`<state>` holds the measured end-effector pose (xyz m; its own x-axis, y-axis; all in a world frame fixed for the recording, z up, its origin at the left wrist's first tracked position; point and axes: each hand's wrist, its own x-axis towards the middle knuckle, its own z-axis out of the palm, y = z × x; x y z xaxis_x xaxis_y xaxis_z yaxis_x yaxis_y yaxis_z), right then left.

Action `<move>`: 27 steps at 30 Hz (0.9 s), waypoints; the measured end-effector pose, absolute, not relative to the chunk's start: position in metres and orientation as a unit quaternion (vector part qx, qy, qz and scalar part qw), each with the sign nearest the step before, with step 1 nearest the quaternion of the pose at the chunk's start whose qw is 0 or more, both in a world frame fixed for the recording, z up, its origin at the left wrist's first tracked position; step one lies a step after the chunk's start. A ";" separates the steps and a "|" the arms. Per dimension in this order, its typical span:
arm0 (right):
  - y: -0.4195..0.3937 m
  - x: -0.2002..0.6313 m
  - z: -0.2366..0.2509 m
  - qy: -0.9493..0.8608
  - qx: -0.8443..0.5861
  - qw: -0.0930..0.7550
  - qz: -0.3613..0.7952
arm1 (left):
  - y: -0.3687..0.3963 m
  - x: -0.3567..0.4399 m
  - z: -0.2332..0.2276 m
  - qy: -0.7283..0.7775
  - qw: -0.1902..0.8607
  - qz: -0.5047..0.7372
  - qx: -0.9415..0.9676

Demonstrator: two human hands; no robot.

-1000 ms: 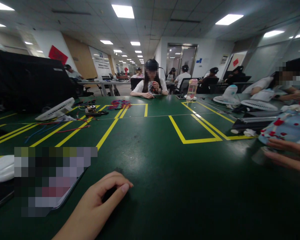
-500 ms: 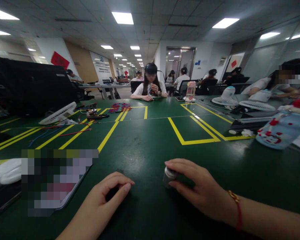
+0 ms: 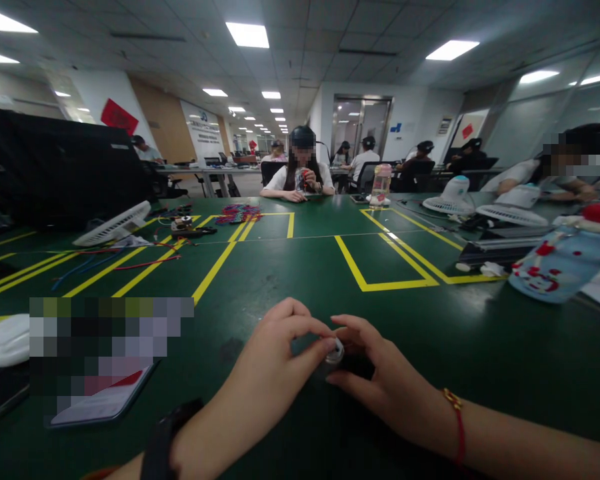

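Observation:
A small grey cylinder with a pale rim, like a little bottle [image 3: 335, 352], stands between my two hands just above or on the green table. My left hand [image 3: 290, 340] pinches its top edge with thumb and index finger. From the other side my right hand [image 3: 375, 363] curls round it, thumb in front and fingers behind. Most of its lower body is dark and partly hidden by the fingers. A dark band sits on my left wrist, and a red bracelet [image 3: 455, 420] on my right.
A phone [image 3: 105, 403], largely pixelated, lies at the left by a white device [image 3: 5, 340]. Wires and a tilted fan [image 3: 113, 225] are further back. At the right stand a blue bottle [image 3: 563, 263] and two fans. A person [image 3: 300, 170] sits opposite.
My left hand has moved right and up from the table to the little bottle and pinches its top. My right hand stays round it and has shifted slightly left.

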<state>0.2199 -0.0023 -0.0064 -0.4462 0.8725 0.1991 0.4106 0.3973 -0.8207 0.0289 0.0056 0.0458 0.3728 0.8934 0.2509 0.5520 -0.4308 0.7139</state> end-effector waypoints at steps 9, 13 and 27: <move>-0.010 0.226 -0.001 -0.808 -0.426 0.314 0.260 | 0.008 0.022 0.011 0.476 0.266 0.255 0.799; -0.006 0.241 -0.003 -0.795 -0.471 0.327 0.200 | 0.006 0.021 0.003 0.467 0.268 0.251 0.804; 0.007 0.456 -0.002 -0.610 -0.757 0.221 -0.078 | -0.002 -0.051 0.006 0.552 0.329 0.312 0.700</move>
<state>0.4560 0.0073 -0.0025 0.2445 0.8892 0.3868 0.9577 -0.1589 -0.2400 -0.0514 -0.0016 0.0065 0.1959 0.9779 0.0731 0.5668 -0.1738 0.8053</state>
